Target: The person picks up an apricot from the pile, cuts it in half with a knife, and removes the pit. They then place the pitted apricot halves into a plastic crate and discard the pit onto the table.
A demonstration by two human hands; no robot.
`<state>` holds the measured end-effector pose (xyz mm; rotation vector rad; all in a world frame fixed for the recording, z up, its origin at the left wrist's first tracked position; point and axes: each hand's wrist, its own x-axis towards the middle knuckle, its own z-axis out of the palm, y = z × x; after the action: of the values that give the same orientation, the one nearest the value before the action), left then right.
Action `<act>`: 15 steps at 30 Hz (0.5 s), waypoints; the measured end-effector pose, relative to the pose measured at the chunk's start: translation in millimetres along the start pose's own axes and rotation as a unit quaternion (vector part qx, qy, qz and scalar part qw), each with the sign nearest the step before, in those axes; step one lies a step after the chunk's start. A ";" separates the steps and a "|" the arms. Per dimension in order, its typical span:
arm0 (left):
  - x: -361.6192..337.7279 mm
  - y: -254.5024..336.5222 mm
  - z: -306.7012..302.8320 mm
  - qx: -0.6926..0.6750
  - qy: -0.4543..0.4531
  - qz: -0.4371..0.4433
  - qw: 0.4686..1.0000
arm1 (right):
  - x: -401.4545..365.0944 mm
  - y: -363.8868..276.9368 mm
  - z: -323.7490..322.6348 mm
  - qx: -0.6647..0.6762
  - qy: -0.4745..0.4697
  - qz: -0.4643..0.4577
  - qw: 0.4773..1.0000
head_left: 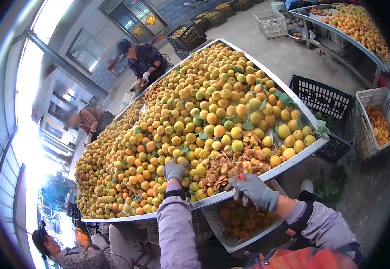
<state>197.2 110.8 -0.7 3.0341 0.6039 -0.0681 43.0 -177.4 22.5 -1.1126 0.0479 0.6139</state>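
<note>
My left hand point(175, 171), in a grey glove, reaches onto a broad heap of yellow-orange apricots point(177, 127); its fingertips are hidden among the fruit. In a matching glove, my right hand point(257, 192) is closed around a small red-handled tool point(241, 177) at the table's near edge. The tool's working end is hidden. Just beyond that hand lies a pile of brown apricot pits point(237, 165) among the whole fruit. Below it, a pale crate point(231, 245) under the table edge holds orange-brown halved apricots point(244, 217).
The metal-rimmed table point(284, 169) slopes across the view. Two people point(143, 62) work along its far left side, and another person point(65, 251) sits at lower left. Black crates point(322, 101) and a white crate point(379, 112) stand on the right. Another fruit table point(352, 33) is behind.
</note>
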 end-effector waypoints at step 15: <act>-180.1 2.3 -22.7 -0.881 -0.215 0.124 0.404 | -9.3 4.2 19.8 -0.062 -0.073 -0.014 0.995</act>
<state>32.7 41.2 31.5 0.8117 -0.0585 -0.0917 28.0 -163.5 31.3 -1.1834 -0.1335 0.6797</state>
